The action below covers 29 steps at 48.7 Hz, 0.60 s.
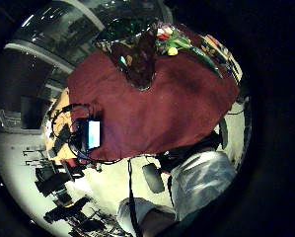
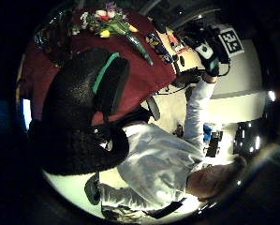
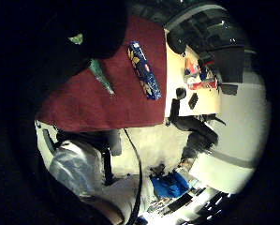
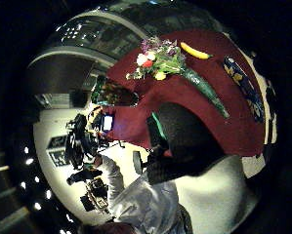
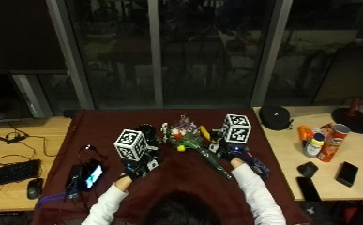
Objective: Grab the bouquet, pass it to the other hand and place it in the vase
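A bouquet (image 5: 184, 133) of mixed flowers in a green wrap lies on the dark red cloth (image 5: 181, 187), flower heads toward the window and stem end (image 5: 222, 171) toward the person. A dark glass vase (image 5: 145, 131) stands just left of it. My left hand (image 5: 139, 168) hovers over the cloth below the vase, fingers relaxed and holding nothing. Beside the wrap's stem end hovers my right hand (image 5: 231, 152), also holding nothing. The bouquet (image 4: 160, 61) and vase (image 4: 114, 92) lie clear of both hands in the right thumb side palm view. The left little finger side palm view looks down on the vase (image 1: 137, 59) and the bouquet (image 1: 174, 44).
A blue patterned packet (image 5: 259, 166) lies on the cloth right of the stems, and a banana (image 4: 194, 50) lies beyond the flowers. A lit phone on a stand (image 5: 88, 174) sits at the cloth's left edge. Cans and bottles (image 5: 331, 143) stand on the wooden table at the right.
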Motion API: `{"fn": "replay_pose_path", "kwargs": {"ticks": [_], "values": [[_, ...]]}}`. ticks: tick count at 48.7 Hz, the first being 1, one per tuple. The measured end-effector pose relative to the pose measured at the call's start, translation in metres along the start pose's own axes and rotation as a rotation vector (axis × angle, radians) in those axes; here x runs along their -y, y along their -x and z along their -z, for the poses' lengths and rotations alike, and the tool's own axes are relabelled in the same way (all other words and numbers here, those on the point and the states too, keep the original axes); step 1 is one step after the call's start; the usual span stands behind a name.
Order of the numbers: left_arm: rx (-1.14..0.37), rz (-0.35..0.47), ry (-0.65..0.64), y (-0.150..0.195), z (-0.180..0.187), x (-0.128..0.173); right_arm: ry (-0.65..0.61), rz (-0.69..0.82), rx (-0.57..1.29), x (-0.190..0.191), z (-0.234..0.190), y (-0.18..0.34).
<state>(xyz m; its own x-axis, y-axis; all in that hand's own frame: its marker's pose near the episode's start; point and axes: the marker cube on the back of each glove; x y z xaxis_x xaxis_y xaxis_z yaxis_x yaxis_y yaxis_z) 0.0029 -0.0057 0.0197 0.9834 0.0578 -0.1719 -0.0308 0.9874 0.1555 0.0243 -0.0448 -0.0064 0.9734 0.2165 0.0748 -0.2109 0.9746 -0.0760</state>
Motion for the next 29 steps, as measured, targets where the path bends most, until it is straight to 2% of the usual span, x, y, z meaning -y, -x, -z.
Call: {"fn": "replay_pose_path", "kwargs": {"ticks": [13, 29], "values": [[-0.024, -0.001, -0.025, -0.003, -0.001, 0.008, 0.047, -0.110, 0.093, 0.050, -0.040, -0.020], [-0.003, -0.019, -0.008, -0.010, -0.002, 0.009, 0.152, -0.227, 0.195, 0.098, -0.134, -0.052]]}}
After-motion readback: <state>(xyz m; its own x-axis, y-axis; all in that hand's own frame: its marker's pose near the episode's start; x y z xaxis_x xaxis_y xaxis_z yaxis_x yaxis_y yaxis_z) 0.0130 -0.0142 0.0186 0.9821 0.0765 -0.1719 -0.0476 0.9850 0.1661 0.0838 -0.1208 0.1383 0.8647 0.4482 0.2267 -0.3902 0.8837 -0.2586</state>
